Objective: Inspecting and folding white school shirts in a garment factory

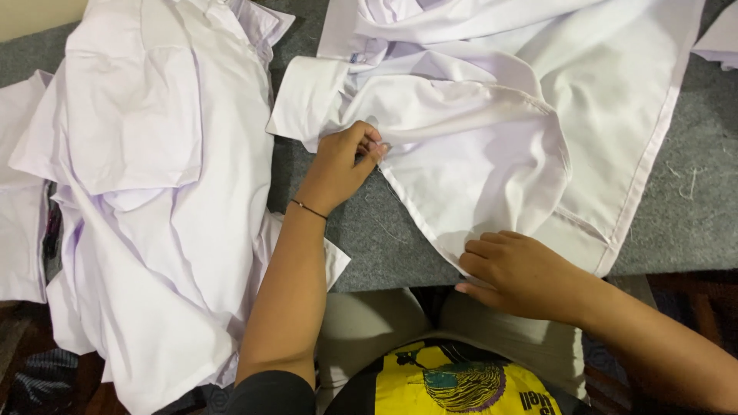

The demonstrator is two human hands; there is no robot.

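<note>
Head view: the person is sitting at a table covered in grey felt [692,207], looking down at a white shirt [492,131] spread in front of them. The left hand [342,161] is pinching the shirt's edge near a cuffed sleeve [307,104], fingertips closed tight on the fabric, seemingly to keep that end anchored. A thin dark bracelet [309,208] is sitting on that wrist. The right hand [515,273] is lying on the lower corner of the same shirt, fingers curled and pressing down on the hem near the table edge; whether it is really gripping or just weighting the cloth, I cannot tell. Between the two hands the hem is running in a straight taut line, so the hands appear to be stretching it flat. The rest of the shirt is bunching in loose folds above. To the left, apart from the hands, a heap of more white shirts [154,192] is hanging over the table edge. Loose thread bits [688,180] are lying on the felt at right.
</note>
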